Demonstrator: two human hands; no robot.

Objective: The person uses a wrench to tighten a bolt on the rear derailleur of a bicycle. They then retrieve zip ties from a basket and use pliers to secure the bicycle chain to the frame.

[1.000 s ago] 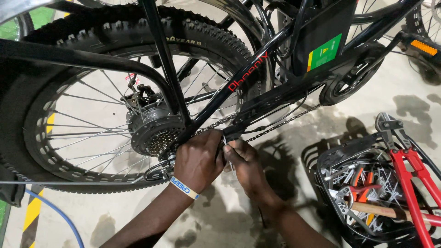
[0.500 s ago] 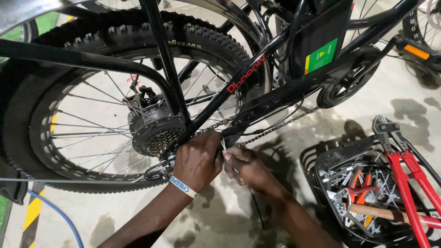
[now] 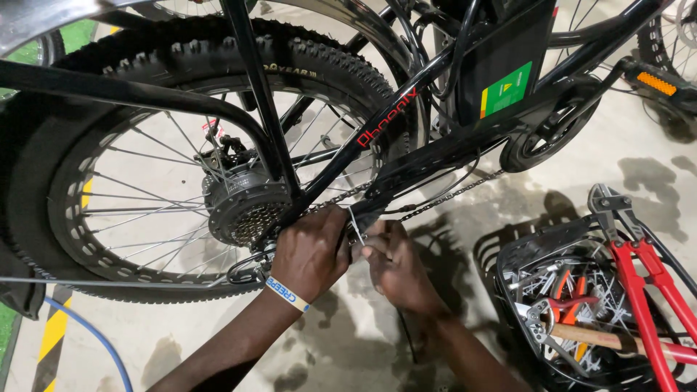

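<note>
A black bicycle stands over me with its rear wheel [image 3: 94,239], hub and sprocket cluster [image 3: 243,207] at left. My left hand [image 3: 312,250], with a pale wristband, wraps around the black chainstay [image 3: 348,163] just right of the sprockets. My right hand [image 3: 396,261] is beside it, fingers pinching a thin white zip tie [image 3: 356,226] at the frame tube. The chain [image 3: 450,196] runs right toward the crank. The part of the frame under my left palm is hidden.
A black wire basket [image 3: 508,268] at lower right holds several tools, including orange-handled pliers [image 3: 570,301] and a wooden-handled hammer [image 3: 610,337]. Red bolt cutters [image 3: 642,283] lie across it. A pedal with an orange reflector [image 3: 657,81] sits upper right. A blue hose [image 3: 94,337] crosses the concrete floor.
Both hands stay on the chainstay. My right hand has shifted slightly and now pinches the white tie closer to the tube. The view has drifted a little.
</note>
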